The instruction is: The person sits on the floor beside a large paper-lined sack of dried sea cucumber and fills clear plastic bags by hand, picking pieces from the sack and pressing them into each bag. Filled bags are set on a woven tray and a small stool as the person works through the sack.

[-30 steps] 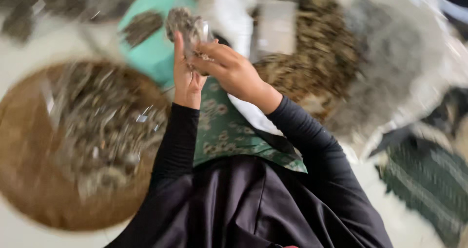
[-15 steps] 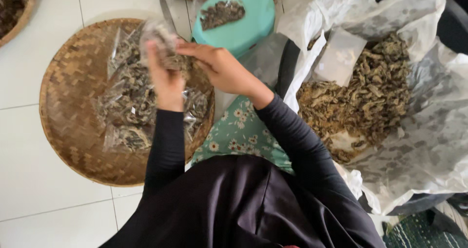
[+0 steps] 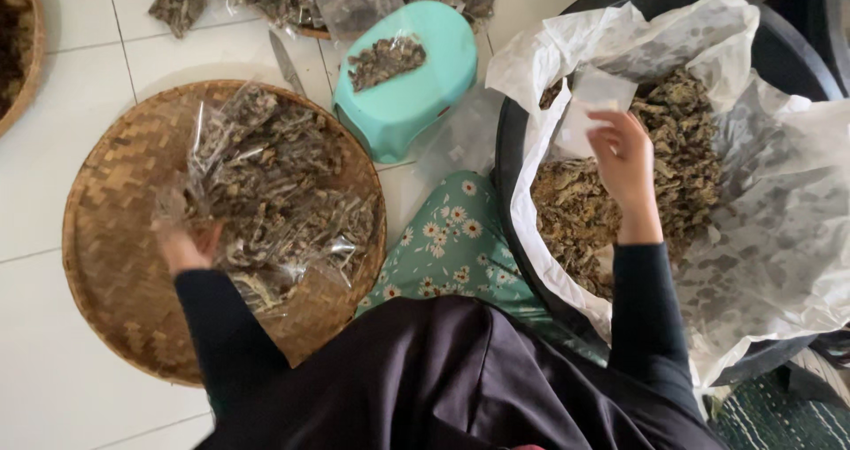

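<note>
Hands have parted: left hand (image 3: 184, 245) at tray (image 3: 106, 264), right hand (image 3: 625, 160) over tub (image 3: 801, 56).

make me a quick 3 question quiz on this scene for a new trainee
1. True or false: the left hand is over the woven tray of clear filled packets.
2. What does the right hand reach into?
A. the teal stool
B. the black tub lined with white plastic and filled with dried leaves
C. a cardboard box
3. Fill in: a small filled packet lies on top of the teal ____.

Key: 1 true; 2 B; 3 stool
</note>
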A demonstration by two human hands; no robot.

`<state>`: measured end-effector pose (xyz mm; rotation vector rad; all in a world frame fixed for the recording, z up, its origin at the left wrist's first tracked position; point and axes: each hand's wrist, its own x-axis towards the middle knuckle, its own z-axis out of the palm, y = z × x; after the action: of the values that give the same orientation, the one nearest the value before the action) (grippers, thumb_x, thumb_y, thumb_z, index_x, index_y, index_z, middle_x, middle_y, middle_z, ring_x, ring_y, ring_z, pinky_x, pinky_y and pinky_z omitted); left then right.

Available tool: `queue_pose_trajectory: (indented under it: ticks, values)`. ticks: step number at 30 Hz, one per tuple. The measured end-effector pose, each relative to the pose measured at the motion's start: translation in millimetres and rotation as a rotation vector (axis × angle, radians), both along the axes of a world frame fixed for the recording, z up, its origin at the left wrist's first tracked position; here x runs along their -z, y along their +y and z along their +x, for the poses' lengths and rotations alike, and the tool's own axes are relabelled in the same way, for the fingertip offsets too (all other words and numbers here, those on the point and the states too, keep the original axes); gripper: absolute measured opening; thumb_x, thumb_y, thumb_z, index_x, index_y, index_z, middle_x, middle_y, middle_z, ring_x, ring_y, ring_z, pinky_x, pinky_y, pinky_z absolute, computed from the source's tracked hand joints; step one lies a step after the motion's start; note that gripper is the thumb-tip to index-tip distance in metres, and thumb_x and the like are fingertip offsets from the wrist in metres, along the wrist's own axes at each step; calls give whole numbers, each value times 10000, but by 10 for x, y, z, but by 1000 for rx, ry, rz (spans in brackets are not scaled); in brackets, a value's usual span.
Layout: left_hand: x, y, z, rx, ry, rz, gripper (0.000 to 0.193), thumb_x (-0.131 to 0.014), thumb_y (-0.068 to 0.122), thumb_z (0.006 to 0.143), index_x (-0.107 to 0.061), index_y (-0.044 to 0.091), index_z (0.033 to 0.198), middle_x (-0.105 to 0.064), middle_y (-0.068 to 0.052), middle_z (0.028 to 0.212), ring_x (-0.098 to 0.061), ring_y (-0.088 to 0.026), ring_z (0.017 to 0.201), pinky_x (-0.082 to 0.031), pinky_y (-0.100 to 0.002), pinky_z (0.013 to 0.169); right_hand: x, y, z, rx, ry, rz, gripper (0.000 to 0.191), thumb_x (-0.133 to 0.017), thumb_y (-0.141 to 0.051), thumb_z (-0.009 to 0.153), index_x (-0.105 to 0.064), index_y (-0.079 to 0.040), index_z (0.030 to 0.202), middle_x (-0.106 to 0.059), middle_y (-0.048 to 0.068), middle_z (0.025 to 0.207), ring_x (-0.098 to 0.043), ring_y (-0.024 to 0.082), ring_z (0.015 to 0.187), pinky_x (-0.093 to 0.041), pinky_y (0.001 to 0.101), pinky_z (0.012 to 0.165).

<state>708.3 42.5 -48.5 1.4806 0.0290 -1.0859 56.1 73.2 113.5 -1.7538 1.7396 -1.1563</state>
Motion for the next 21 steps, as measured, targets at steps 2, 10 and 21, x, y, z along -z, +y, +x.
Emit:
queue_pose_trajectory:
  ticks: [2, 10, 21]
  values:
    - [49, 289, 60, 70, -1121, 786, 731, -475, 673, 1150, -737, -4, 1063, -738, -211, 999, -692, -365, 880, -567, -555, 818, 210, 162, -222, 164, -44, 0, 184, -652, 4, 1046, -664, -8, 1229, -668, 20, 1095, -670, 98, 965, -535, 222, 815]
    - [390, 1786, 119, -95, -895, 1311, 639, -528, 627, 1006, -657, 28, 1186, -691, -172, 1128, -676, -334, 993, -571, -532, 814, 1229, 411, -492, 475, 127, -24, 100, -715, -69, 1012, -723, -18, 1097, -687, 89, 912, -608, 144, 789, -511, 281, 731]
    - [582, 2007, -120, 35, -742, 1253, 512, -585, 505, 1017, -615, 42, 1235, -652, -140, 1184, -643, -305, 1049, -547, -500, 873, 1236, 463, -237, 142, 138, 96, 163, -671, -52, 964, -730, -39, 1115, -704, 115, 1017, -678, 196, 817, -538, 305, 733]
